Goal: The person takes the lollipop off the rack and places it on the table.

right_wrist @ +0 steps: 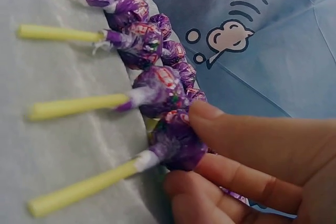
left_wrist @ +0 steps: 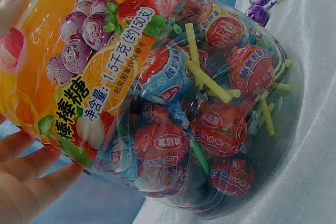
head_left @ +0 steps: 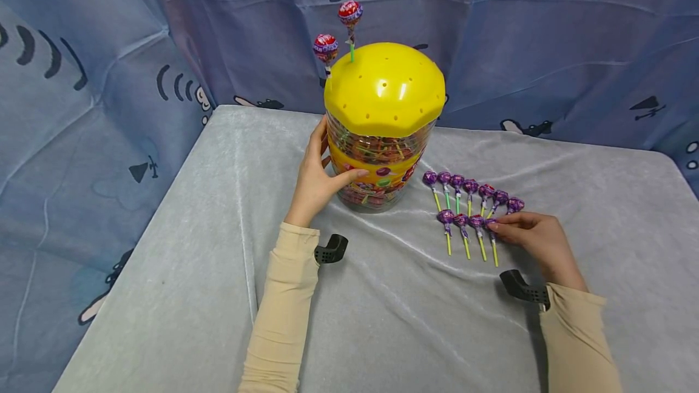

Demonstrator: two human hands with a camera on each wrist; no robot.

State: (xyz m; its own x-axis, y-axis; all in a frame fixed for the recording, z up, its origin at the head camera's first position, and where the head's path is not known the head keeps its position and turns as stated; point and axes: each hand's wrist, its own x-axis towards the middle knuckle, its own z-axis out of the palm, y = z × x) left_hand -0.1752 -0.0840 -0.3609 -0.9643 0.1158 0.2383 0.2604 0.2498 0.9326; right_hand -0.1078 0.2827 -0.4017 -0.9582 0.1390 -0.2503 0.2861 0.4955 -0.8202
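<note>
A clear plastic jar (head_left: 377, 144) full of wrapped lollipops stands on the cloth under a domed yellow lid (head_left: 384, 93) with small holes. My left hand (head_left: 314, 184) holds its left side, thumb across the orange fruit label (left_wrist: 100, 51) and the other fingers round the far side. Two red-and-purple lollipops, one (head_left: 350, 14) upright and the other (head_left: 326, 48) at the lid's left edge, stick up from the lid. My right hand (head_left: 537, 241) pinches the head of a purple lollipop (right_wrist: 178, 145) with a yellow stick, at the right end of the nearer row.
Purple lollipops lie in two rows right of the jar: a farther row (head_left: 457, 182) of several, and a nearer row (head_left: 461, 221). Grey cloth (head_left: 180, 229) covers the table. A blue patterned curtain (head_left: 546, 35) hangs behind and at the left.
</note>
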